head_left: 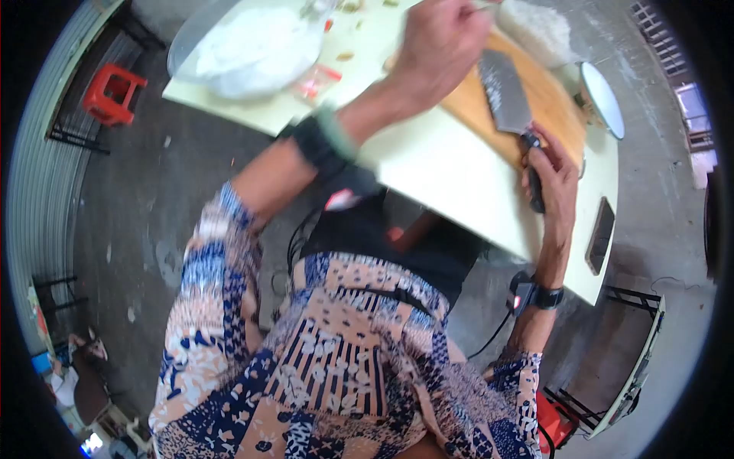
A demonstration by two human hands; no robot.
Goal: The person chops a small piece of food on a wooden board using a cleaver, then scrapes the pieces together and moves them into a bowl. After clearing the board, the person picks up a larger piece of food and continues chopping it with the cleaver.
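My right hand [552, 170] is wrapped round the black handle of a cleaver [505, 92]. Its broad grey blade, speckled with pale bits, lies over a wooden cutting board [554, 103] and points away from me. Above the board's far left part is my left hand [443, 50], blurred by motion. Its fingers are curled in, and whatever they may hold is hidden. A heap of white plastic bag [256, 50] rests on the table left of that hand, with a small clear packet with a red edge [317, 80] beside it.
The pale table [451, 164] has its near edge in front of my body. At its right lies a dark phone [601, 236]; a white enamel dish [602, 99] stands tilted beyond the board. A pale, grainy heap [535, 29] is at the back. A red stool [113, 93] stands far left.
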